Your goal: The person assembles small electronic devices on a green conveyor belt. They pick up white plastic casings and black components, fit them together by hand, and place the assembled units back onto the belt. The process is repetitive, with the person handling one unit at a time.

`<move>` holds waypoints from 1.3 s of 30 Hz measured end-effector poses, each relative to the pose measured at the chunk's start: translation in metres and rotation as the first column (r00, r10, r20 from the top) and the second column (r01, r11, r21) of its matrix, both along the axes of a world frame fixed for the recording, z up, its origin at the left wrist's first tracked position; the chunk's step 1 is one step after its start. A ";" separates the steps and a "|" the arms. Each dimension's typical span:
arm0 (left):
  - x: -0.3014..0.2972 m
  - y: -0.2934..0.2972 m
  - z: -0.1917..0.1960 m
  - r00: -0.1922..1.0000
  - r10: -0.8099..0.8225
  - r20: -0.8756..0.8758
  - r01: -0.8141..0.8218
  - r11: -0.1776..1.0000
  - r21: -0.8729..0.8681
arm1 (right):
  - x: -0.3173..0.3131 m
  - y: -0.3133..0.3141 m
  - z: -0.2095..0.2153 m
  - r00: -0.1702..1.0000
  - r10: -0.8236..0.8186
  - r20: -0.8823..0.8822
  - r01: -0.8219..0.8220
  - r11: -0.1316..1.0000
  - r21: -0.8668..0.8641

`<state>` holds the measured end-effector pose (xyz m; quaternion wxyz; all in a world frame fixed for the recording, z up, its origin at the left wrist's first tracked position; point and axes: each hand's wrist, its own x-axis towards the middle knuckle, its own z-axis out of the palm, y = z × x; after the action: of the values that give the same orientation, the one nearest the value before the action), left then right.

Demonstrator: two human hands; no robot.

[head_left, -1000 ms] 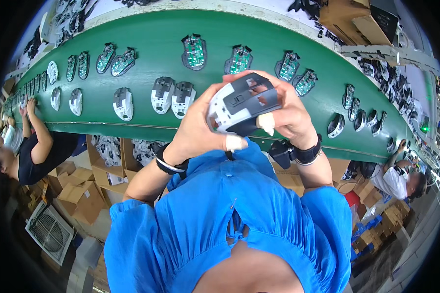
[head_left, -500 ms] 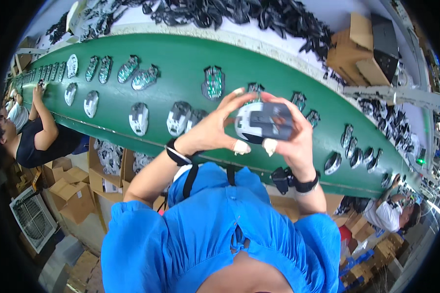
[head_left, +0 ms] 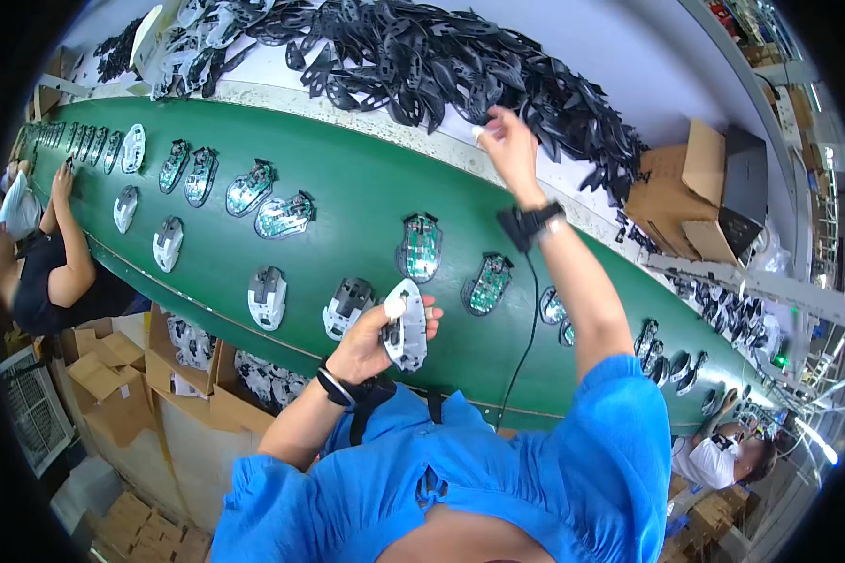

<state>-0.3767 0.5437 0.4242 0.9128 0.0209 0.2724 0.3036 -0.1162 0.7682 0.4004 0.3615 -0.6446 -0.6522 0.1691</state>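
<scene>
Shells (head_left: 167, 244) in grey and white are lying along the left of the green desk (head_left: 357, 225), near a co-worker's arm (head_left: 70, 253). Further right, the left hand (head_left: 364, 349) is closing its thumb and fingers around a pale mouse-shaped shell (head_left: 406, 342), which it is holding tilted over the desk's near side. Beyond that, green circuit boards (head_left: 421, 249) are resting in dark bases. The right hand (head_left: 511, 148) is hovering beside a heap of black plastic pieces (head_left: 413, 75), fingers partly bent; whether it is gripping one, I cannot tell. At far right, a cardboard box (head_left: 671, 206) is standing open.
</scene>
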 end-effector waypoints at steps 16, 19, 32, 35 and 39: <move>0.001 0.028 0.006 0.972 0.146 -0.184 -0.074 0.934 0.350 | 0.007 -0.014 -0.008 0.989 0.109 0.096 -0.132 0.950 0.284; -0.006 0.021 0.007 0.900 0.248 -0.358 -0.048 0.873 0.485 | -0.010 -0.127 0.009 0.949 0.307 0.074 -0.314 0.941 0.129; -0.002 -0.032 0.000 0.854 0.201 -0.481 0.002 0.921 0.389 | -0.037 -0.343 -0.038 0.882 -0.425 -0.203 0.319 0.857 -0.405; 0.004 -0.038 0.008 0.844 0.210 -0.494 0.031 0.900 0.435 | -0.046 -0.334 -0.057 0.926 -0.372 -0.062 0.292 0.811 -0.508; 0.009 -0.040 0.017 0.822 0.319 -0.472 0.019 0.813 0.582 | -0.053 -0.325 -0.034 0.445 -0.512 -0.734 0.101 0.844 -0.527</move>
<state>-0.3680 0.5033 0.4407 0.7194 0.3523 0.4212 0.4253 -0.1690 0.4432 0.3661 0.5160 -0.6445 -0.2042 0.5259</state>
